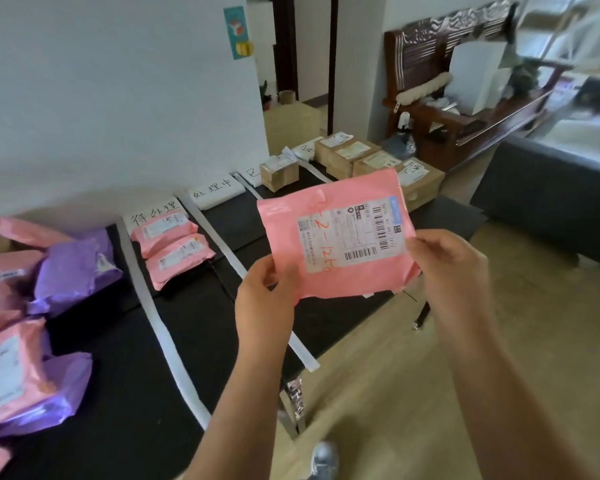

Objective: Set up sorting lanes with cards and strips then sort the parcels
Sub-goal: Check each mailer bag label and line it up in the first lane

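Observation:
I hold a pink parcel (pixel 333 237) with a white shipping label up in front of me, above the black table (pixel 194 327). My left hand (pixel 267 289) pinches its lower left corner and my right hand (pixel 447 268) grips its right edge. White paper strips (pixel 163 337) divide the table into lanes, each headed by a handwritten card (pixel 155 213) at the wall. Two pink parcels (pixel 174 247) lie in the first lane. Cardboard boxes (pixel 364 161) sit in the far lanes.
A pile of pink and purple parcels (pixel 49 296) covers the table's left end. A dark wooden bench (pixel 465 98) stands at the back right, a grey sofa (pixel 548 202) to the right. The wooden floor (pixel 413 375) lies below, with my shoe (pixel 323 459) visible.

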